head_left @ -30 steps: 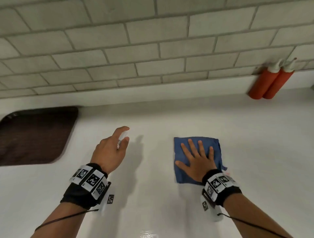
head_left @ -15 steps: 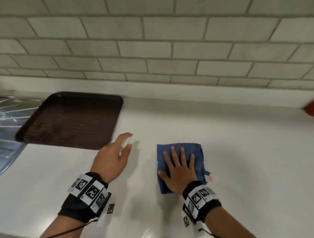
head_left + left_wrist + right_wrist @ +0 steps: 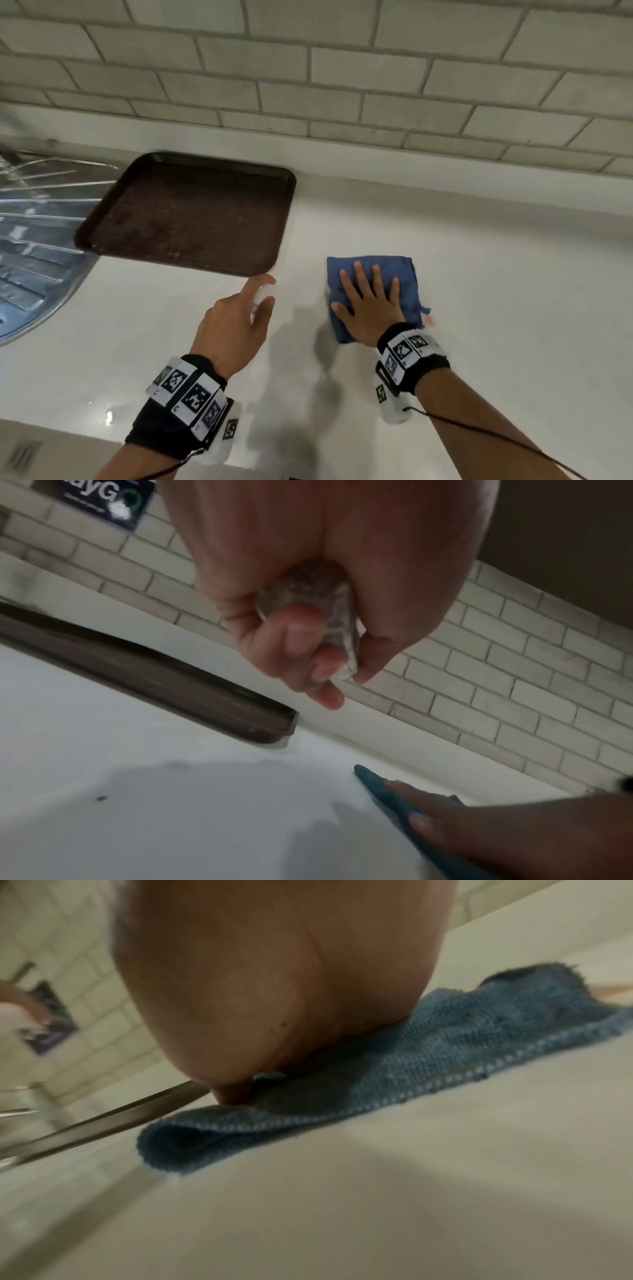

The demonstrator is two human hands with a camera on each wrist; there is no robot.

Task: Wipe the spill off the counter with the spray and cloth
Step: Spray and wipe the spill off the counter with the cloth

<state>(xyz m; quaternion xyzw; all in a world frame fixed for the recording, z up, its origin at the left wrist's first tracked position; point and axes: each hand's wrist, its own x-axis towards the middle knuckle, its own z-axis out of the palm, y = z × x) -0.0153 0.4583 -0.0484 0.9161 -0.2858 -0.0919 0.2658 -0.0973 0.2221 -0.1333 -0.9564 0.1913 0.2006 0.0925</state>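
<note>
A folded blue cloth [image 3: 373, 274] lies flat on the white counter [image 3: 496, 308]. My right hand [image 3: 370, 301] presses on it with fingers straight and spread; the right wrist view shows the palm [image 3: 274, 988] bearing down on the cloth [image 3: 428, 1064]. My left hand [image 3: 239, 318] hovers above the counter left of the cloth and grips a small clear spray bottle [image 3: 263, 296], forefinger raised over its top. The left wrist view shows fingers [image 3: 301, 637] curled round the bottle [image 3: 329, 607]. A small pink smear [image 3: 430, 319] shows by the cloth's right edge.
A dark brown tray [image 3: 191, 212] sits on the counter at the back left, just beyond my left hand. A steel draining board [image 3: 30, 240] lies further left. A tiled wall [image 3: 342, 68] runs along the back. The counter's front edge [image 3: 68, 431] is at the lower left.
The view has swung left: the red bottles left the frame, the tray and draining board came in. My right hand slid the cloth leftward; my left hand keeps the spray bottle.
</note>
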